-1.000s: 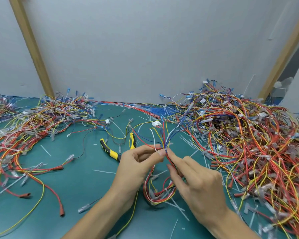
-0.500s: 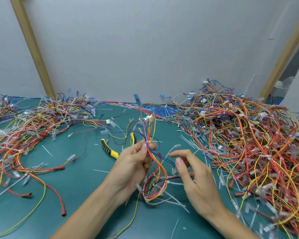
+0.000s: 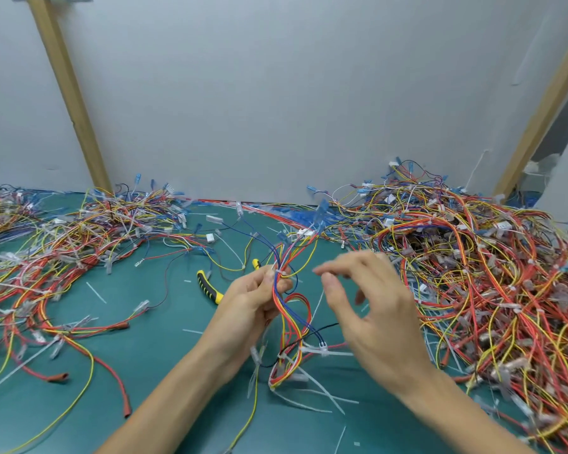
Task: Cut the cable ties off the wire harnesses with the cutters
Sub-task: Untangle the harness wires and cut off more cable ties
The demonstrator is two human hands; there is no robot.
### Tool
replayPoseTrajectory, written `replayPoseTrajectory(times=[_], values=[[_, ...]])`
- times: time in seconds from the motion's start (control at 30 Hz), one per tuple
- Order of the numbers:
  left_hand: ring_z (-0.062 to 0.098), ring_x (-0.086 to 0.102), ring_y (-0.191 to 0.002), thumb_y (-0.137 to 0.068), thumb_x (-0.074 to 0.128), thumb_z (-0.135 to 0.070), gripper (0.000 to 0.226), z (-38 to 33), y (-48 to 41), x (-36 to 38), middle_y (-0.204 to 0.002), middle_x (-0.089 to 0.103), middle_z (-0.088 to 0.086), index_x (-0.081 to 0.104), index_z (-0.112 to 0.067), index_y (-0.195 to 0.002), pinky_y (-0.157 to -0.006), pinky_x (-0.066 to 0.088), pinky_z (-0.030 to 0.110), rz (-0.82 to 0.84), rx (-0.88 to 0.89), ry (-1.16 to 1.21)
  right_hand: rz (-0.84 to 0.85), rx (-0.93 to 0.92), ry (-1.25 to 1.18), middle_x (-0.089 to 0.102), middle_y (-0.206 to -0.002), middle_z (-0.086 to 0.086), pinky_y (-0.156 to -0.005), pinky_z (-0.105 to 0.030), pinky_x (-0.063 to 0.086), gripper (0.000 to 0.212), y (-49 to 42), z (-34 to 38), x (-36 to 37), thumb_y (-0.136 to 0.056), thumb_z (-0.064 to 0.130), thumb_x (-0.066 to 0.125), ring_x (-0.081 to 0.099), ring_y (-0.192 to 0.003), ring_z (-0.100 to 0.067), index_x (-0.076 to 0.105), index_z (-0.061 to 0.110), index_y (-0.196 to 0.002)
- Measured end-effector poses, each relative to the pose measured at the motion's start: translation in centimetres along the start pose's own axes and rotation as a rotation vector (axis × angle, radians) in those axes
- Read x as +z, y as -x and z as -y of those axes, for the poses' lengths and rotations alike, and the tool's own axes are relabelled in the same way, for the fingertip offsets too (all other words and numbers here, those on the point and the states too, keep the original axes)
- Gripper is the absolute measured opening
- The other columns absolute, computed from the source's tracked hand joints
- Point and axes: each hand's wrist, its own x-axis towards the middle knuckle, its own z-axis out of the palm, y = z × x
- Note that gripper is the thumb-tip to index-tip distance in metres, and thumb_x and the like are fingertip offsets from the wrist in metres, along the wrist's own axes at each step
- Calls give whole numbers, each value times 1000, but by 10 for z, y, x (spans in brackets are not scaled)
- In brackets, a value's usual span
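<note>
1. A bundled harness of red, yellow, blue and white wires (image 3: 287, 322) is pinched near its upper end between the thumb and fingers of the left hand (image 3: 253, 303), which is raised just above the counter.
2. A white plastic cable tie (image 3: 279, 272) is wrapped round the bundle right at the fingertips of the left hand; another white tie (image 3: 322, 350) is seen lower down, where the loop of wires hangs to the green counter (image 3: 151, 339).
3. The right hand (image 3: 364, 306) is held open beside the bundle, fingers spread and slightly blurred, with nothing gripped and a small gap left between it and the wires.
4. The yellow-and-black-handled cutters (image 3: 210, 286) are laid on the counter just behind the left hand, partly hidden by it; one handle is shown clearly, and only the tip of the other is visible.
5. Loose white tie offcuts (image 3: 315, 393) are scattered under and in front of the hands.
6. Open counter is found mainly in the middle strip, in front of the left forearm and toward the near edge.
7. The right side is filled by a tall heap of red, orange and yellow harnesses (image 3: 473, 273), close against the right hand.
8. A flatter spread of wires (image 3: 63, 240) is laid across the left side.
9. The rear edge is closed off by a pale wall (image 3: 276, 93) with two slanted wooden battens.
</note>
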Motion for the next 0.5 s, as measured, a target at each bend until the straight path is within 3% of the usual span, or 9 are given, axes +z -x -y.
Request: replayPoseTrajectory(times=[0.07,0.13,0.23,0.33,0.43,0.5], values=[[25,12,-73,-100,51,-17,21,-5,-1,-4,-71,46,-7,50,-16,-80,-59,23,29,4,42,-34,-4,-40,71,61,-103,9,-87,-27,44,13,-24,7,3,-96,27,62,53,-102,-17,70,19,-103],[25,13,-73,-100,52,-19,21,-10,-3,-8,-70,46,-8,50,-17,-80,-60,21,31,14,76,-69,53,-55,118,59,-113,4,-100,-32,41,25,-48,12,5,-88,22,71,51,-111,-20,68,18,-112],[17,20,-67,-99,53,-21,13,-15,-6,-17,-69,45,-8,58,-14,-89,-62,25,34,18,93,-95,374,-66,90,59,-130,9,-109,-37,38,55,-78,14,4,-83,29,76,51,-125,-13,58,30,-134],[22,22,-65,-103,49,-23,23,-16,-6,-24,-68,43,-7,60,-16,-85,-63,24,38,47,88,-207,644,48,-12,70,-111,12,-99,-33,48,51,-91,11,9,-81,42,80,63,-108,-2,63,34,-128],[31,14,-70,-106,40,-28,33,-16,-7,-25,-66,40,-7,63,-11,-88,-61,16,37,29,25,-260,623,106,33,63,-78,20,-77,-29,48,48,-92,2,13,-76,54,79,61,-77,-3,71,32,-117],[18,25,-64,-98,55,-43,35,-17,-6,-24,-70,42,-5,64,-10,-100,-62,21,34,-22,-22,-270,578,96,77,59,-70,21,-69,-22,41,49,-92,-4,15,-76,57,77,55,-66,-1,71,30,-117]])
